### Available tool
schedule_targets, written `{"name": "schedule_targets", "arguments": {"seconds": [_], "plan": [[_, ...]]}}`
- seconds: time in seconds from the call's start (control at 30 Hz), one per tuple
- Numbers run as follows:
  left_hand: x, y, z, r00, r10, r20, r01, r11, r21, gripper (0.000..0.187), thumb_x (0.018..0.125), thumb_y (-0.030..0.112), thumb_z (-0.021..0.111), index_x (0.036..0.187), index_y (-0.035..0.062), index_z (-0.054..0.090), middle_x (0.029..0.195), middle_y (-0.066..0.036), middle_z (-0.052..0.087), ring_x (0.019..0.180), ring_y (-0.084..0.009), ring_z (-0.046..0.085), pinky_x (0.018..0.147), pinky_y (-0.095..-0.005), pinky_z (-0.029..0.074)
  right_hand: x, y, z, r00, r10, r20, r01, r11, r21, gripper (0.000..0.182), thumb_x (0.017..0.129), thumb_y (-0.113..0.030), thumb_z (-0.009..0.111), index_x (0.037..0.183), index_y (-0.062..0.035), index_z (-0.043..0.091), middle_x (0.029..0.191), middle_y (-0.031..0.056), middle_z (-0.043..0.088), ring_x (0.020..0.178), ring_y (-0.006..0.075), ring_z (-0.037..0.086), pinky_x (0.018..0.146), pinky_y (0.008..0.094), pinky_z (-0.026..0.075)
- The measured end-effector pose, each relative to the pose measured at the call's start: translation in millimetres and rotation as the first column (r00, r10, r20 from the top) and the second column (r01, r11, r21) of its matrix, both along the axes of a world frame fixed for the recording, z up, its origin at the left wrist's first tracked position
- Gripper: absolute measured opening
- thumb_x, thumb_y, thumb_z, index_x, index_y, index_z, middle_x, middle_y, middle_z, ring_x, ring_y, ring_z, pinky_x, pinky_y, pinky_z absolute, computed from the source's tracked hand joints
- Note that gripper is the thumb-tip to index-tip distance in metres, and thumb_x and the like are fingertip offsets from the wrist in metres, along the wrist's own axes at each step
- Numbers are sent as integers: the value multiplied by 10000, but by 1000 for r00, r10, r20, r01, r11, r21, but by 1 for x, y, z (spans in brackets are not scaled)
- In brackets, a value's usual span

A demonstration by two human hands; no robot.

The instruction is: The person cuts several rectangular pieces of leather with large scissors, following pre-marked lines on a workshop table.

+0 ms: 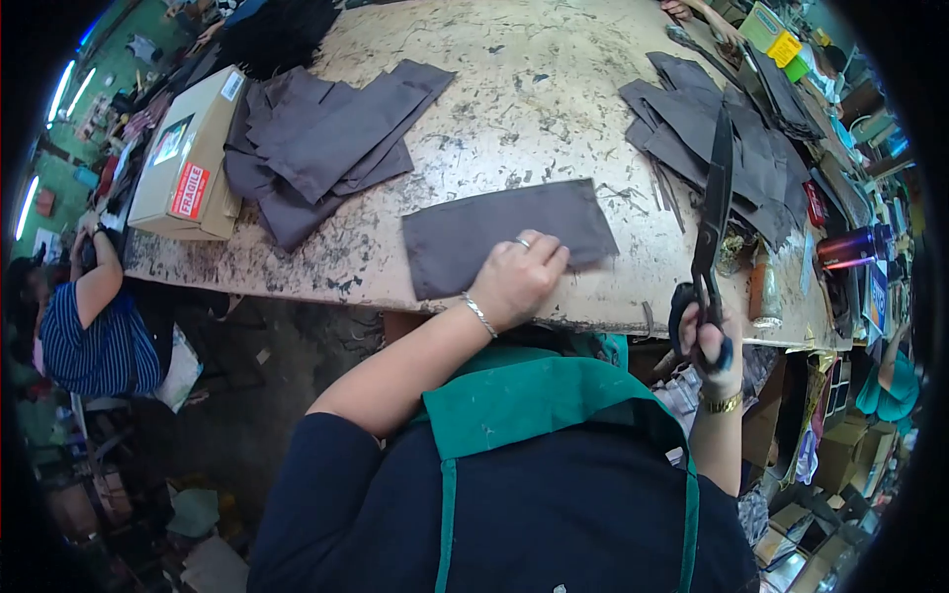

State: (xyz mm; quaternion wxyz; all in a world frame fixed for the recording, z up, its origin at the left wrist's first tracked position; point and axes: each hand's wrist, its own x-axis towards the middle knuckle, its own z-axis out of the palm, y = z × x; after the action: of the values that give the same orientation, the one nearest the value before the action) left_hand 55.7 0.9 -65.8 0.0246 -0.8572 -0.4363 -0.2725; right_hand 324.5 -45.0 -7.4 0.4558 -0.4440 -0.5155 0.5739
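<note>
A flat rectangular piece of dark grey fabric (pixel 465 232) lies on the worktable near its front edge. Over its lower middle rests my left hand (pixel 519 277), fingers curled together against the cloth; the fingertips are partly hidden. My right hand (pixel 714 351) grips the handles of large black scissors (pixel 714 203), held upright off to the right of the fabric, blades pointing away from me and apparently together. Stacks of similar fabric sit on both sides: one fabric pile (pixel 341 138) at the left, another fabric pile (pixel 717 138) at the right behind the scissors.
A cardboard box (pixel 183 168) with a red label stands at the table's left edge. Thin fabric scraps (pixel 670 198) lie near the right pile. A bottle (pixel 764 287) and a shiny tumbler (pixel 852 247) are at the right. One person (pixel 94 326) sits at the left.
</note>
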Motion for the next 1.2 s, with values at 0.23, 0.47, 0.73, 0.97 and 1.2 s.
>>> {"name": "schedule_targets", "arguments": {"seconds": [0.23, 0.47, 0.73, 0.97, 1.2], "plan": [[12, -17, -3, 1000, 2, 12, -3, 999, 41, 245, 696, 159, 614, 923, 67, 616, 948, -39, 562, 841, -195, 543, 575, -300, 444, -15, -37, -15, 992, 124, 16, -118, 971, -206, 770, 581, -665, 672, 920, 13, 533, 639, 8, 503, 566, 87, 475, 516, 204, 371], [-11, 1, 14, 948, 113, 297, -70, 986, -152, 227, 759, 222, 618, 907, 50, 633, 1013, -124, 584, 935, -295, 545, 774, -377, 467, 4, -47, -17, 988, 123, 90, -100, 970, -223, 654, 624, -562, 716, 897, 3, 533, 618, -12, 480, 543, 61, 444, 487, 199, 338], [-23, 64, 21, 971, 237, 32, -207, 901, -382, 304, 711, 288, 679, 889, 57, 596, 907, -122, 585, 859, -272, 562, 746, -353, 459, 15, 32, -1, 378, -146, 914, 80, 989, 125, 509, 563, -424, 782, 708, 1, 542, 583, 109, 539, 555, 236, 536, 535, 326, 421], [-32, 61, 7, 957, 161, 239, -28, 878, -478, 178, 696, 165, 677, 744, 59, 542, 786, -114, 566, 777, -290, 551, 693, -372, 447, 31, 64, -15, 211, -157, 965, 39, 988, 152, 474, 566, -324, 777, 782, 28, 543, 738, 197, 577, 687, 315, 569, 618, 371, 446], [-31, 53, 20, 909, 156, 388, 86, 839, -537, 160, 742, 85, 645, 821, 30, 517, 729, -102, 571, 663, -199, 565, 618, -303, 440, -3, 59, 6, 535, -406, 741, -48, 861, 506, 320, 684, -143, 688, 944, 8, 580, 878, 132, 585, 827, 258, 580, 731, 312, 457]]}}
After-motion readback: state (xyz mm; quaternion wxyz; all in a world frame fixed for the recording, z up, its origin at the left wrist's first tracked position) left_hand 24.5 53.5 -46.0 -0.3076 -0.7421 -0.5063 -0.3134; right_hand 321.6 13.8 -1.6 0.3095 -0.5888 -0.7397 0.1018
